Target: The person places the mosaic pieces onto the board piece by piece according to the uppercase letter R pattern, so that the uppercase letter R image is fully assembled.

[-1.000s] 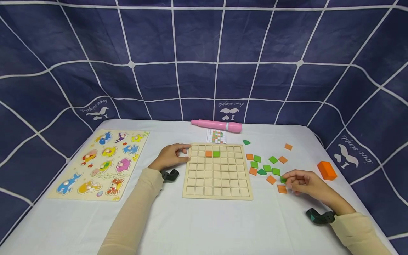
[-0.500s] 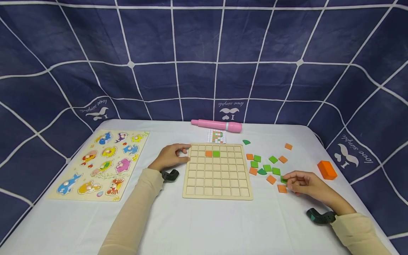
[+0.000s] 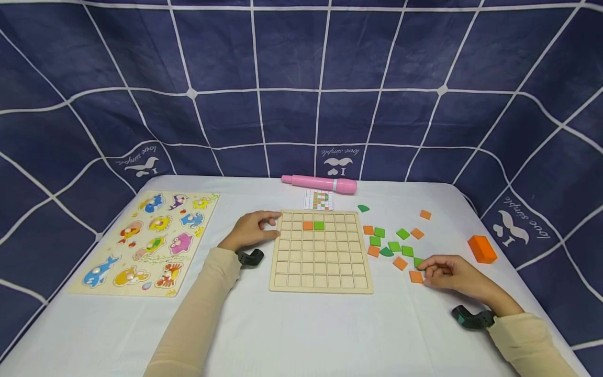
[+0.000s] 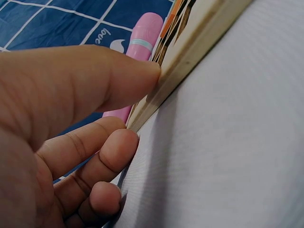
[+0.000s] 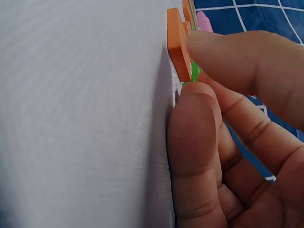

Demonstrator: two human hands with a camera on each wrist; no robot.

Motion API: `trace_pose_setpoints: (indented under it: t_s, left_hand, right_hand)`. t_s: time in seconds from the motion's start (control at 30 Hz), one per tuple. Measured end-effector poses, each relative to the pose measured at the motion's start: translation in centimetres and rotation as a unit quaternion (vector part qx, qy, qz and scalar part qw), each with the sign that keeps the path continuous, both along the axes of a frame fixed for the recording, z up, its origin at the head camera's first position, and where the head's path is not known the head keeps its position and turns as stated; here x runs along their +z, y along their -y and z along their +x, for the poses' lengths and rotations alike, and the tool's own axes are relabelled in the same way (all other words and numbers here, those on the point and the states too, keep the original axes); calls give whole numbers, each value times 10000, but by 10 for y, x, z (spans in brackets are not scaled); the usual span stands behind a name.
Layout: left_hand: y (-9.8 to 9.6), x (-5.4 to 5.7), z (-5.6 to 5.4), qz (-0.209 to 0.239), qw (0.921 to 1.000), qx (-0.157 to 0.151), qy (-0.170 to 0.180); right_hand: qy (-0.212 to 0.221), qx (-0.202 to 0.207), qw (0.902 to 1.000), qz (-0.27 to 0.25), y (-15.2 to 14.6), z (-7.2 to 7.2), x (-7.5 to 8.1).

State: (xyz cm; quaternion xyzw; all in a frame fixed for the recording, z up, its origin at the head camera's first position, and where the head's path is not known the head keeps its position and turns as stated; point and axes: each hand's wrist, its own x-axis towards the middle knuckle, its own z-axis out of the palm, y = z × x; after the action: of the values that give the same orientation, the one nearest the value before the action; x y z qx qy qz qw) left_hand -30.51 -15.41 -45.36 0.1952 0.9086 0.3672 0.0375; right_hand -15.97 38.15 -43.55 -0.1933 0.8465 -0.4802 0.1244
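A pale wooden grid board (image 3: 321, 267) lies flat in the middle of the head view, with one orange tile (image 3: 308, 225) and one green tile (image 3: 319, 225) side by side in its cells. At its left edge rests my left hand (image 3: 249, 230); in the left wrist view the thumb (image 4: 128, 78) touches the rim and the other fingers lie lower, by the corner. My right hand (image 3: 449, 275) rests on the cloth at the right, its fingers bent. Its index fingertip meets a loose green tile (image 3: 417, 262), and the thumb is close to a loose orange tile (image 5: 175, 35).
Several loose orange and green tiles (image 3: 394, 246) lie between board and right hand. Behind the board are a small pattern card (image 3: 319, 200) and a pink pen-shaped object (image 3: 320, 183). A sea-animal peg puzzle (image 3: 146, 243) lies left, an orange block (image 3: 482, 249) right.
My right hand's fingers have shifted slightly, and more of the green tile under the index finger shows. My left hand stays at the board's edge.
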Motion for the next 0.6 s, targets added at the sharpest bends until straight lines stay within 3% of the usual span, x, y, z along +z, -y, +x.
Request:
trace_pose_setpoints:
  t_s: [0.6]
  left_hand:
    - [-1,0,1,-26,10000,9,8]
  right_hand:
    - [-253,-344,9968,672,8,2,0]
